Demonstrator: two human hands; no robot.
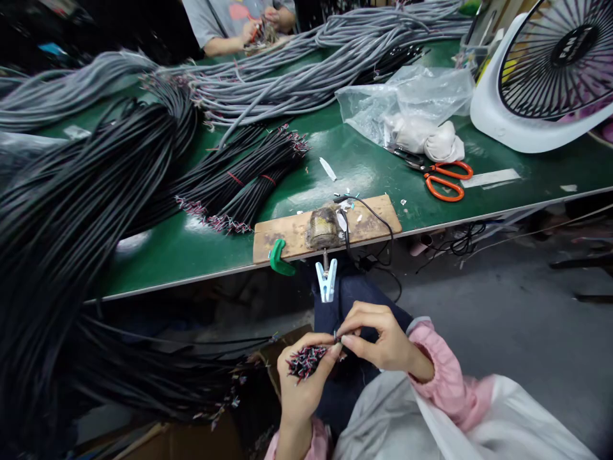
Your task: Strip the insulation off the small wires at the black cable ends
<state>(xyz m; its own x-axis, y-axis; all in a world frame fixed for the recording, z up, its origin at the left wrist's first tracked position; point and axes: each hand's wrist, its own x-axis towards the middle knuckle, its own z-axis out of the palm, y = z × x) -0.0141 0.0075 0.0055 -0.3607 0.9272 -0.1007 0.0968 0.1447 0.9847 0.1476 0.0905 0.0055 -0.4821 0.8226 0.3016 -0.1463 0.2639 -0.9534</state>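
Note:
My left hand [304,377] is wrapped round a bundle of thin cables [306,362], whose red, white and black wire ends stick out over the palm. The fingertips of my right hand [378,335] pinch a small wire end beside my left thumb and index finger. Both hands meet above my lap, in front of the table edge. Just beyond them, a light blue clothespin [326,281] hangs at the end of a metal tip. That tip comes from a stained round block [324,228] on a wooden board [287,233].
Black cable bundles [138,153] cover the left of the green table [507,150]; grey cables [287,83] lie behind. Orange-handled scissors [447,179], a plastic bag [407,96] and a fan [512,121] are at right. A green clamp [279,259] grips the board. Another person's hands [261,29] work opposite.

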